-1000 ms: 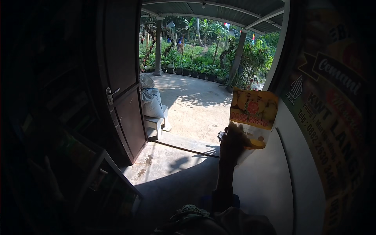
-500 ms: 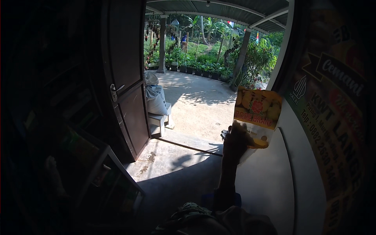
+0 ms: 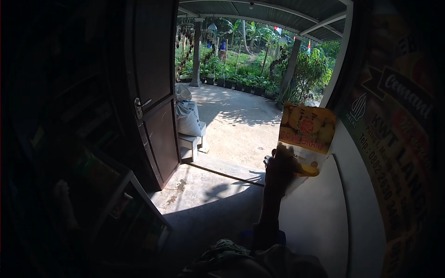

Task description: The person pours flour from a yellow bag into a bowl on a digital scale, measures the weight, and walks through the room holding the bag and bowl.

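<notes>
My right hand (image 3: 279, 167) is raised ahead of me in the doorway, dark against the daylight. Its fingers close on the lower part of a flat plastic packet (image 3: 308, 127), yellow and orange with a red flower print and a paler see-through band. The packet stands upright, its printed face toward me, and light shines through it. Glints of light show on the fingertips at the hand's left side. My left hand cannot be seen.
A dark brown door (image 3: 155, 111) stands open on the left, near a dim framed glass cabinet (image 3: 132, 199). Beyond the threshold (image 3: 225, 174), a white sack (image 3: 188, 119) rests on a low bench (image 3: 191, 141). A large printed banner (image 3: 387, 134) hangs on the right. Potted plants (image 3: 238, 85) line the yard.
The view has shifted slightly, so the doorway and door sit a little farther right. My right hand still holds the packet in nearly the same place.
</notes>
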Tool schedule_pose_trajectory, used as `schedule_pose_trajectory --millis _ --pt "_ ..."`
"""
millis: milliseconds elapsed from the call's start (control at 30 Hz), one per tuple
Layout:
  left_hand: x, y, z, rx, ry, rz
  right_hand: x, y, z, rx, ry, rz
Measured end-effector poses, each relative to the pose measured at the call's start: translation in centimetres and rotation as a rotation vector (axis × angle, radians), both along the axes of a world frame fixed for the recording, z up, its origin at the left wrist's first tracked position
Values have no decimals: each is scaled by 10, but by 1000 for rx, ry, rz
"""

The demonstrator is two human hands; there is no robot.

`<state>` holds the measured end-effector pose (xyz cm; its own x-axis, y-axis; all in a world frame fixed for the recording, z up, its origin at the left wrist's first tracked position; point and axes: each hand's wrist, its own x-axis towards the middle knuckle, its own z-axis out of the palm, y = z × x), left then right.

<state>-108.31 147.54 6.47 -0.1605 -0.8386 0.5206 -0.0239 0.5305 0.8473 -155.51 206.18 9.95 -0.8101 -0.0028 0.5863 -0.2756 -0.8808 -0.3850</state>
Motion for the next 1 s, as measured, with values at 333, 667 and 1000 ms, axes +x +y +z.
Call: schedule_pose_trajectory --millis 333,667,1000 --pt "15 -29 -10 152 22 -56 -18 -4 -10 747 -45 -658" --pt "34 -36 -22 0 86 -116 -11 -22 -3 651 51 -517" --pt "-21 61 44 164 -115 200 -3 -23 13 328 -81 -233"
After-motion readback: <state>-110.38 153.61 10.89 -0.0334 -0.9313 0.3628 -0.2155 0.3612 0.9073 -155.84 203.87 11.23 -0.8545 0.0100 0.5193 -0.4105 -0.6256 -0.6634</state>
